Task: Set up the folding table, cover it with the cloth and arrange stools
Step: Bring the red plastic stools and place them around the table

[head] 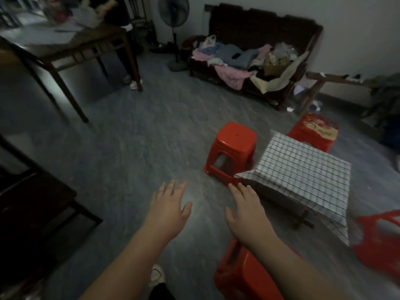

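Floor (129,148): grey, mottled, hard, dimly lit; fills most of the view and bears everything listed below.

Low dark folding table (280,201): stands at right on the floor, legs out. Lies under a white cloth with thin dark checks (303,176), which covers the whole top and hangs over the near edge (only a dark rim and one leg show beneath).

Red plastic stools, four, around the table:
- first red stool (232,152): upright, just beside the table's left corner.
- second red stool (311,135): beyond the far edge, something red and printed on its seat.
- third red stool (376,239): at the right frame edge, blurred.
- fourth red stool (242,276): nearest, partly hidden under the right forearm.

Left hand (167,210): palm down, fingers straight and spread, holds nothing, hovers over bare floor.

Right hand (246,211): the same pose, apart from the left, fingertips near the cloth's near corner; contact cannot be told.

Room, remainder:
- dark wooden square table (71,46), upper left, cluttered and blurred, with another person's legs and pale shoes (135,83) behind it.
- black pedestal fan (174,18) against the white wall.
- dark wooden settee (268,24) heaped with pink, blue and cream clothes.
- narrow wooden bench (331,77) at far right.
- dark furniture (32,202) along the left edge.
- wearer's pale shoe (157,276) at bottom centre.
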